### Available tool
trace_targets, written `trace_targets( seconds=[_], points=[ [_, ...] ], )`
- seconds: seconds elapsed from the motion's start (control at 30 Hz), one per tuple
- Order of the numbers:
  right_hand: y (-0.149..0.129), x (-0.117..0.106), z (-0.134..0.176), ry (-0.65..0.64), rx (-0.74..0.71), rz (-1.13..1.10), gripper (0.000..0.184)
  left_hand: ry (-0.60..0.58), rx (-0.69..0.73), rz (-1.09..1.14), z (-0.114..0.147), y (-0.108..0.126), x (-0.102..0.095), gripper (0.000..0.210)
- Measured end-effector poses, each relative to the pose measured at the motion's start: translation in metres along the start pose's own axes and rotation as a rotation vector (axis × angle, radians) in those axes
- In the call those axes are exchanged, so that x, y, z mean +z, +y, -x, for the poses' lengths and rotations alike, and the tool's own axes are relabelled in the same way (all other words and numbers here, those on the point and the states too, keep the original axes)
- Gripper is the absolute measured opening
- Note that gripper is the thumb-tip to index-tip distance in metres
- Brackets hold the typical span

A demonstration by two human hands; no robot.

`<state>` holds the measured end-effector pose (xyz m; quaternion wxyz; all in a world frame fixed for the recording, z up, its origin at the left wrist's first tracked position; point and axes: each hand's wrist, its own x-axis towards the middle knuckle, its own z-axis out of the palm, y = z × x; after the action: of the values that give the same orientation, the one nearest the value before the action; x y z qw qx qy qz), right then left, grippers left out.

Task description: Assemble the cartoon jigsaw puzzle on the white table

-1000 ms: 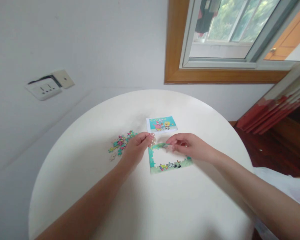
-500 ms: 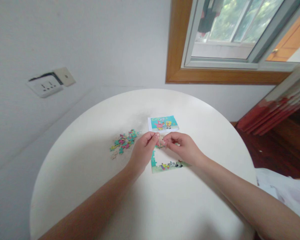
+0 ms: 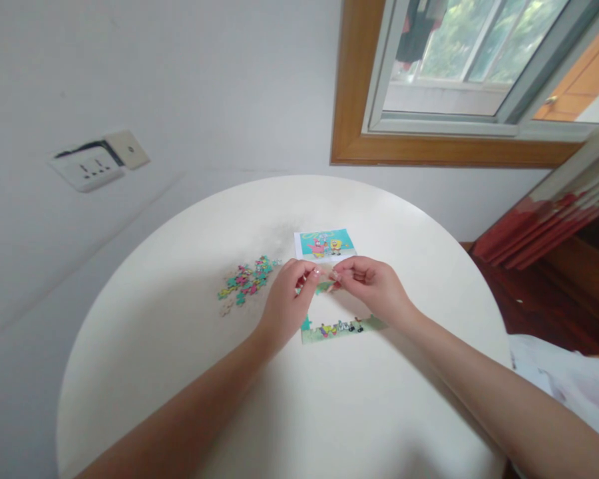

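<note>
My left hand [image 3: 290, 293] and my right hand [image 3: 372, 286] meet over a partly assembled jigsaw puzzle [image 3: 312, 334], both closed in a pinch. Between the fingertips is a small pale puzzle piece [image 3: 326, 271], blurred; whether there is more than one cannot be made out. The puzzle's lower border shows cartoon feet on green, with white table inside it. My hands cover much of its upper and right sides. Left of my left hand lies a loose heap of puzzle pieces [image 3: 249, 283] in teal, pink and yellow. Just beyond my hands is a cartoon picture card [image 3: 324, 245].
Everything lies on a round white table [image 3: 190, 399] against a wall with a socket [image 3: 90, 167]. A wood-framed window [image 3: 459, 152] is at the upper right, beside a red and cream curtain [image 3: 534, 223]. White plastic-looking material [image 3: 564, 379] lies beyond the table's right edge.
My right hand has shifted slightly right and my fingertips are a little farther apart, with the pale piece now showing between them. The heap and the card look unchanged.
</note>
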<state>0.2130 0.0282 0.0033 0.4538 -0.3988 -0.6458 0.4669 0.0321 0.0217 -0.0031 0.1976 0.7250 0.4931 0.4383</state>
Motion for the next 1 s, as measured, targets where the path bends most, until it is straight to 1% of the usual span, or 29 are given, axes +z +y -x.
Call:
trace_targets(
  seconds=[0.13,0.23,0.33,0.4,0.5,0.57,0.63,0.83,1.0],
  points=[
    [0.005,-0.021,-0.001,0.051,-0.053,0.236,0.017,-0.042,0.071,-0.163,-0.004,-0.017,-0.012,0.021],
    [0.005,-0.035,-0.002,0.041,-0.131,0.454,0.015,-0.097,0.157,-0.263,-0.004,-0.030,-0.017,0.021],
    [0.002,-0.042,-0.004,-0.019,-0.210,0.615,0.016,-0.156,0.218,-0.283,-0.003,-0.037,-0.017,0.022],
    [0.001,-0.043,-0.004,-0.085,-0.224,0.670,0.017,-0.184,0.232,-0.278,-0.003,-0.039,-0.017,0.023],
    [0.001,-0.043,-0.004,-0.147,-0.184,0.710,0.018,-0.212,0.239,-0.266,-0.003,-0.040,-0.015,0.022],
    [0.002,-0.044,-0.004,-0.152,-0.151,0.710,0.017,-0.219,0.231,-0.253,-0.003,-0.041,-0.014,0.022],
    [0.003,-0.045,-0.005,-0.142,-0.147,0.708,0.016,-0.219,0.219,-0.239,-0.003,-0.040,-0.014,0.022],
    [0.001,-0.045,-0.005,-0.154,-0.261,0.746,0.018,-0.236,0.222,-0.235,-0.001,-0.036,-0.016,0.023],
    [0.003,-0.046,-0.005,-0.206,-0.346,0.685,0.020,-0.252,0.236,-0.229,-0.001,-0.035,-0.016,0.023]
  ],
)
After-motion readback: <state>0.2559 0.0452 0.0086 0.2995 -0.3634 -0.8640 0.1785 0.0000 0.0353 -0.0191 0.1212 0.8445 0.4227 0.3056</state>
